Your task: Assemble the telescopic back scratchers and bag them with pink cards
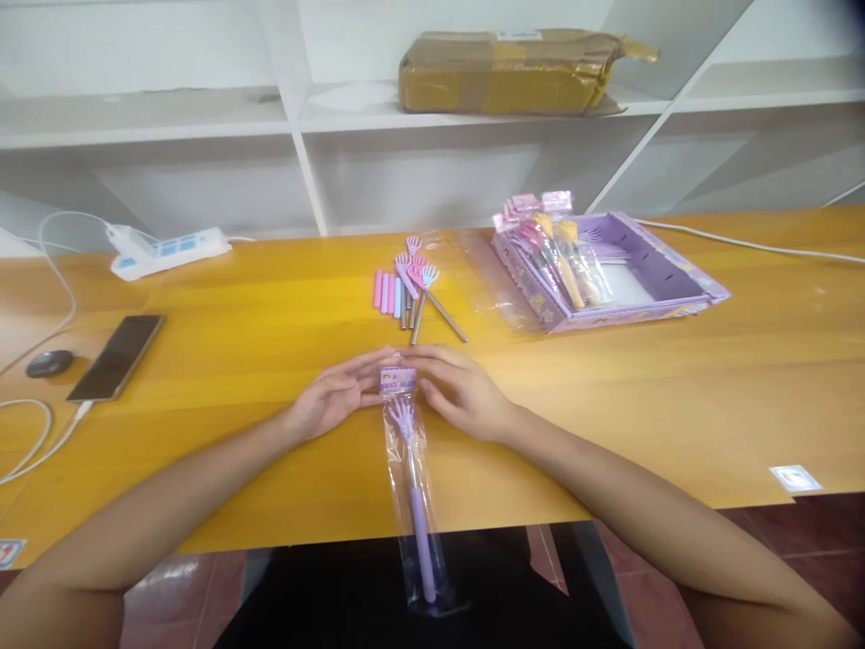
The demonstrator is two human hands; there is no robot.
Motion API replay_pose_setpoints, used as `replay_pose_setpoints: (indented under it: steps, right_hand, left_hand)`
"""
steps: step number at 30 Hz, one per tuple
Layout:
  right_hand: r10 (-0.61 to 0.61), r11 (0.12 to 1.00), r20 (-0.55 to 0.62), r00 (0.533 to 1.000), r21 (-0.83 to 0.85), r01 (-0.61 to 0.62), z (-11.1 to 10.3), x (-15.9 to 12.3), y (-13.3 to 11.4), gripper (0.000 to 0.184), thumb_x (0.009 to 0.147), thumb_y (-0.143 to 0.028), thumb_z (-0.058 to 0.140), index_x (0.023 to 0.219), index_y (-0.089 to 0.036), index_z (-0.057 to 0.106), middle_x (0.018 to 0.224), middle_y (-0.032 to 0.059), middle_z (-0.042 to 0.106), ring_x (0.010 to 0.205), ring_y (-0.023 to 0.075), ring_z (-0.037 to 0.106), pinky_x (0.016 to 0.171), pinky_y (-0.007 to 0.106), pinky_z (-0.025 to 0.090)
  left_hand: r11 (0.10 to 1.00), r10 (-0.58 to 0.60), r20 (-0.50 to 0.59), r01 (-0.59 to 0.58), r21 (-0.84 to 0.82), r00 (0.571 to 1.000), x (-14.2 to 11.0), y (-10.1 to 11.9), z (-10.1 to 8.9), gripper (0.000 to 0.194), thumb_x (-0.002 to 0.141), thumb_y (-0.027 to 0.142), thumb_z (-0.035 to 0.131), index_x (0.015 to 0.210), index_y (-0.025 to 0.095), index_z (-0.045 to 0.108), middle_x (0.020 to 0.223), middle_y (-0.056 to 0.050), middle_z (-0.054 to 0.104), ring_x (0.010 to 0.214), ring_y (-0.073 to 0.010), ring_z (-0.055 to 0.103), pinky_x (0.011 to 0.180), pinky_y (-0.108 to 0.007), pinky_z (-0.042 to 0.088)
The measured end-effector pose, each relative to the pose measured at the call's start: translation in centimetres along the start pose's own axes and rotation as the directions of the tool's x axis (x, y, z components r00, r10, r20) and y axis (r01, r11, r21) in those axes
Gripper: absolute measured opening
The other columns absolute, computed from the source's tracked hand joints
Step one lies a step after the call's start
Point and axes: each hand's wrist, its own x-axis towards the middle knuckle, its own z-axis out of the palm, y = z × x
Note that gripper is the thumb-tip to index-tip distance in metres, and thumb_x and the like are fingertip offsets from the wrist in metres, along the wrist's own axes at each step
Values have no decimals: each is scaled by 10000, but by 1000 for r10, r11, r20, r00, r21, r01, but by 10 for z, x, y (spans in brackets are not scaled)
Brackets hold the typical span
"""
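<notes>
A purple back scratcher in a clear plastic sleeve lies on the yellow table, its handle end hanging past the near edge. My left hand and my right hand meet at the sleeve's printed card header, fingers pinched on it from both sides. Beyond my hands lies a small heap of unwrapped scratchers with pink, blue and purple handles and metal shafts.
A purple box at the back right holds more packaged scratchers. A phone, a mouse, a power strip and white cables sit at the left. A brown parcel rests on the white shelf behind.
</notes>
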Motion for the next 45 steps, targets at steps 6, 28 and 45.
replay_pose_setpoints:
  steps: [6, 28, 45]
  right_hand:
    - [-34, 999, -26, 999, -5, 34, -1, 0, -1, 530, 1065, -129, 548, 1574, -270, 581, 1568, 109, 651, 1424, 256, 638, 1191, 525, 542]
    - [-299, 944, 103, 949, -114, 310, 2, 2, -8, 443, 947, -86, 624, 1368, -183, 725, 1382, 73, 781, 1429, 271, 627, 1209, 503, 548]
    - [-275, 928, 31, 961, -253, 273, 1, 3, -17, 521, 910, -52, 612, 1365, -266, 745, 1208, 43, 825, 1409, 282, 640, 1189, 552, 547]
  left_hand:
    - [998, 35, 11, -35, -59, 999, 0, -3, 1, 825, 916, 175, 655, 1686, 403, 464, 1668, -90, 589, 1508, -368, 585, 1286, -662, 366]
    - [989, -26, -256, 62, 134, 966, 5, -9, 4, 351, 914, 341, 894, 1222, 181, 842, 1300, -140, 821, 1146, -230, 792, 1055, -365, 607]
    - [966, -16, -290, 90, 244, 957, 6, -13, 0, 403, 874, 330, 923, 1218, 145, 822, 1225, -156, 845, 1118, -261, 819, 1081, -420, 615]
